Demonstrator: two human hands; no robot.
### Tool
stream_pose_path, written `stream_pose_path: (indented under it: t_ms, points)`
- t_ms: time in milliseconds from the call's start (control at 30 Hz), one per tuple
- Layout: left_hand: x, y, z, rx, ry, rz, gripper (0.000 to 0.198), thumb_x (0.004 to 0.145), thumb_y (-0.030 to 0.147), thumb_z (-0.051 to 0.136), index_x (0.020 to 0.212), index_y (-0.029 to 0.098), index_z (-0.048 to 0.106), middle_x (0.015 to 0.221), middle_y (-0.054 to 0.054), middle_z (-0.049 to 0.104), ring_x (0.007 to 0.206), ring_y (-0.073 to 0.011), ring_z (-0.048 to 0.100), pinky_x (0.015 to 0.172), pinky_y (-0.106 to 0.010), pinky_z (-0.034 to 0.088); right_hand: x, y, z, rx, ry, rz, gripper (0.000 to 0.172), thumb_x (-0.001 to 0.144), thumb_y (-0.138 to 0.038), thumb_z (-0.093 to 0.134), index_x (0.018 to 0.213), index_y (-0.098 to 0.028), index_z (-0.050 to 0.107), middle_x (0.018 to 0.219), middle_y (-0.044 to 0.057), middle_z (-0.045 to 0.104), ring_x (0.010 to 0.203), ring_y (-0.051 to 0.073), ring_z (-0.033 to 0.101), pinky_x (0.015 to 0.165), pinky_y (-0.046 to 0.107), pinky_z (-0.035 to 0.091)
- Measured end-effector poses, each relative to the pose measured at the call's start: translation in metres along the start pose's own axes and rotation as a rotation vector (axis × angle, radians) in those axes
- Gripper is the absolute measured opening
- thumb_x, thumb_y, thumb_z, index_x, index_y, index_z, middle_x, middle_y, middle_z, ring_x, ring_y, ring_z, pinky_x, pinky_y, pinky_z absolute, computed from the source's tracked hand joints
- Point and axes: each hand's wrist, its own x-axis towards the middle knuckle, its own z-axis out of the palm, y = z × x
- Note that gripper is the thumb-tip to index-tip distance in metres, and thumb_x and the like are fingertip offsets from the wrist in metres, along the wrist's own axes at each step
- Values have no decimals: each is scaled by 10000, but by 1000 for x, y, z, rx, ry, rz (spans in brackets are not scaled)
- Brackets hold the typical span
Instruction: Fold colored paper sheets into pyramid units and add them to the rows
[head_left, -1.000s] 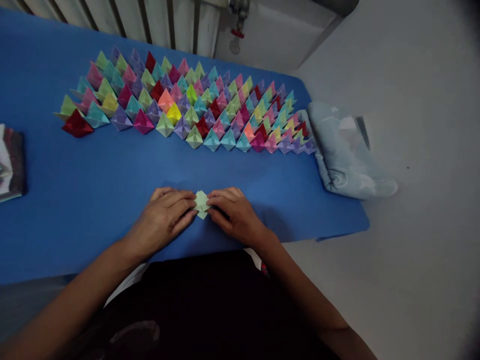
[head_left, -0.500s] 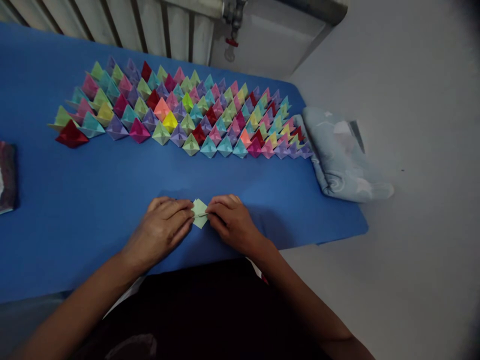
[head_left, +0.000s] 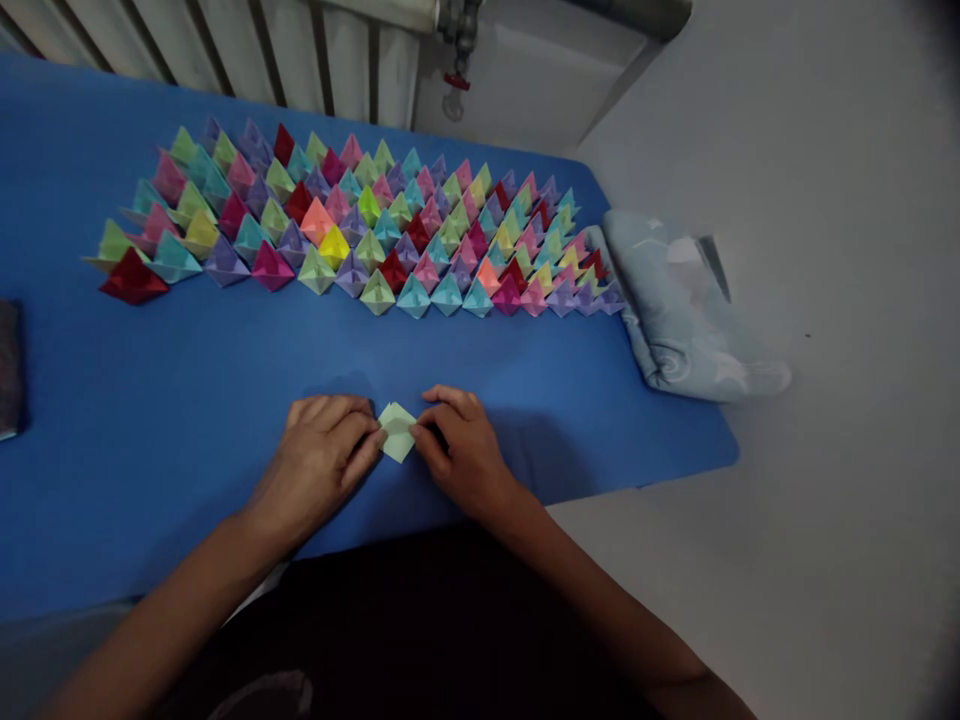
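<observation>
Between my two hands is a small pale green folded paper (head_left: 397, 432), diamond-shaped, close over the blue surface. My left hand (head_left: 319, 450) pinches its left corner between thumb and fingers. The right corner is pinched by my right hand (head_left: 461, 445), whose index finger is lifted away from the paper. Beyond the hands stand several rows of small folded paper boats (head_left: 375, 250) in green, pink, purple, blue, red and yellow. Fingertips hide the paper's two side corners.
A blue sheet (head_left: 225, 400) covers the surface. At the right end lies a folded grey-blue patterned cloth (head_left: 667, 310). A dark object (head_left: 9, 370) is cut off at the left edge. Behind are a white radiator (head_left: 225, 50) and a valve with a red handle (head_left: 457, 81).
The paper's middle now shows a shaded opening where a raised fold line was. My right index finger has lifted off the paper. The view has shifted slightly.
</observation>
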Motion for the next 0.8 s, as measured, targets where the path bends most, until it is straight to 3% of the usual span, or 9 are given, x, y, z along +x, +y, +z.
stream_pose_path:
  t_ms: [800]
  points:
    - [4, -5, 4, 129, -5, -62, 245, 962, 369, 492, 846, 200, 627, 994, -98, 673, 874, -267, 590, 765, -429, 420, 16, -5, -2, -7, -73, 112, 145, 862, -179, 606, 729, -199, 554, 1106, 106, 629, 1074, 239, 575, 940, 437, 455]
